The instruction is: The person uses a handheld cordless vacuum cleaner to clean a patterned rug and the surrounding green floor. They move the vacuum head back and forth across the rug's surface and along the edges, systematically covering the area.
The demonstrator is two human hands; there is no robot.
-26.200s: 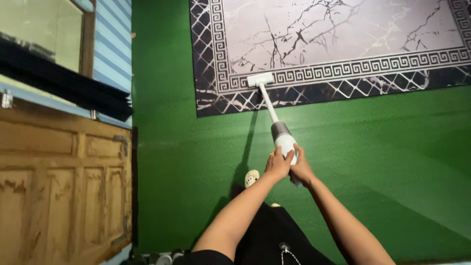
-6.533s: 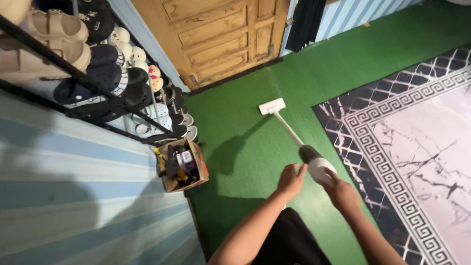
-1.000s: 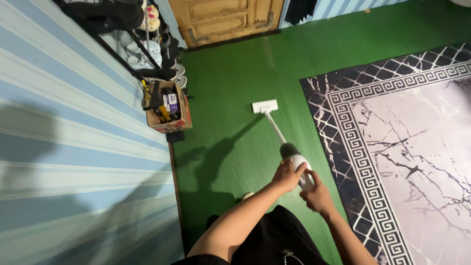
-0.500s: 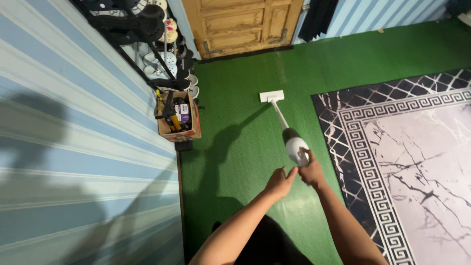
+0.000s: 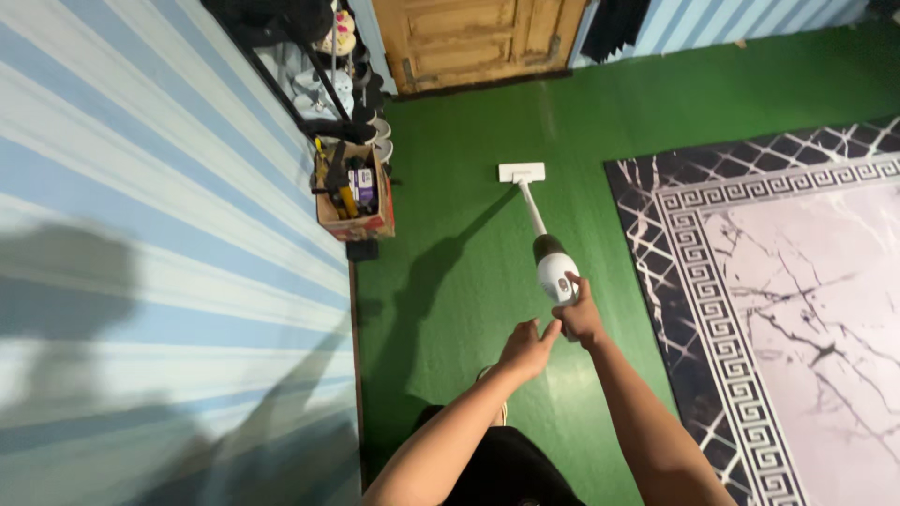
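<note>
A white stick vacuum (image 5: 553, 267) with a grey collar reaches forward over the green carpet (image 5: 469, 281). Its flat white floor head (image 5: 521, 172) rests on the carpet ahead of me. My right hand (image 5: 580, 319) grips the rear handle of the vacuum body. My left hand (image 5: 525, 349) hovers just behind and to the left of the handle, fingers loosely spread, holding nothing.
A dark rug (image 5: 778, 281) with a pale marbled centre lies to the right. A cardboard box (image 5: 354, 201) of bottles and tools stands by the blue striped wall (image 5: 159, 234), behind it a shoe rack (image 5: 328, 56). A wooden door (image 5: 473, 37) is ahead.
Over the last second my left hand has come off the vacuum body and now trails behind it. The vacuum has been pushed forward, held by my right hand alone.
</note>
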